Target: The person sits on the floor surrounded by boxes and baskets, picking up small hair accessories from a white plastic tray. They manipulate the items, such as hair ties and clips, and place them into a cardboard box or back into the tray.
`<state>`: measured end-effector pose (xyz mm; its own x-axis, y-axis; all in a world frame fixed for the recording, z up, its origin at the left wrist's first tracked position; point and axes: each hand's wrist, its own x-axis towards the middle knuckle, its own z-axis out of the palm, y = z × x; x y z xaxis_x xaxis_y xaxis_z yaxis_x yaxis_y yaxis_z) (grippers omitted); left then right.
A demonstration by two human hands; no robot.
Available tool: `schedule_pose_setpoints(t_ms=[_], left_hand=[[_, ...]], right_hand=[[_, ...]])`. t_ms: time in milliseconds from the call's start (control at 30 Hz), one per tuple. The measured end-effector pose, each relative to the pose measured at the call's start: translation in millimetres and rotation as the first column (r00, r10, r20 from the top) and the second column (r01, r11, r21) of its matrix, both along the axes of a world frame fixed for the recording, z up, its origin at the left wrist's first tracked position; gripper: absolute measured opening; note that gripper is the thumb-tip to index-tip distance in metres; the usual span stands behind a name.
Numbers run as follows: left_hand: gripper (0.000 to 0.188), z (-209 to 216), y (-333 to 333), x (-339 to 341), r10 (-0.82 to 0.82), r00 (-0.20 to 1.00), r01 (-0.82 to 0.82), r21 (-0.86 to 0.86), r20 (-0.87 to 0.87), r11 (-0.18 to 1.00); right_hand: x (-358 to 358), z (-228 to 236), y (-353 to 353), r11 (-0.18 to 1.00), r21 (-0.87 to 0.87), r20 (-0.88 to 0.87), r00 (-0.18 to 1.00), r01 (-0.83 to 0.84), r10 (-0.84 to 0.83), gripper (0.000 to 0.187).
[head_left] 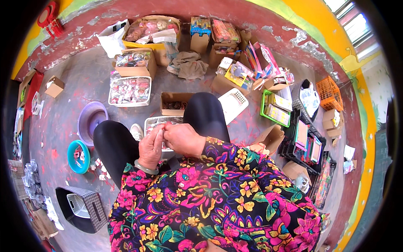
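Note:
My left hand and my right hand meet in front of me, fingertips pinched together. Whatever lies between the fingers is too small or too hidden to make out. Just beneath the hands stands a white basket holding small packaged items, partly covered by my hands. Beyond it, by my right knee, sits an open cardboard box with dark small pieces inside. A bracelet circles my left wrist.
A white basket of small packets, a purple basin and a teal basin stand to the left. Rightward are an upturned white basket, a green basket and black crates. Packed cardboard boxes line the far wall.

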<state>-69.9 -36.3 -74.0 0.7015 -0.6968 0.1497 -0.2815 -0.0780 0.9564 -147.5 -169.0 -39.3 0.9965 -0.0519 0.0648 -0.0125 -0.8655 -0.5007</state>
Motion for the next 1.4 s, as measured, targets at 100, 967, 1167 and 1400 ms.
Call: schedule_pose_setpoints(t_ms=[100, 967, 1167, 1400], left_hand=[[0.022, -1.1, -0.1, -0.1, -0.002, 1.0, 0.002, -0.008, -0.007, 1.0], [0.046, -18.6, 4.6, 3.3, -0.185, 0.919, 0.161, -0.095, -0.348, 0.982], [0.036, -8.7, 3.2, 8.4, 0.063, 0.975, -0.097, 0.153, 0.213, 0.984], [0.026, 16.5, -5.8, 28.5, 0.171, 0.934, -0.198, 0.056, 0.313, 0.979]], right_hand=[[3.7, -3.1, -1.7, 0.999, -0.047, -0.05, 0.998, -0.025, 0.023, 0.016], [1.5, 14.5, -9.9, 0.969, 0.12, -0.157, 0.959, -0.218, 0.235, 0.023], [15.3, 16.2, -4.5, 0.984, 0.076, -0.059, 0.985, -0.159, 0.164, 0.025], [36.0, 28.6, -7.2, 0.973, 0.162, 0.155, 0.979, -0.161, 0.136, 0.023]])
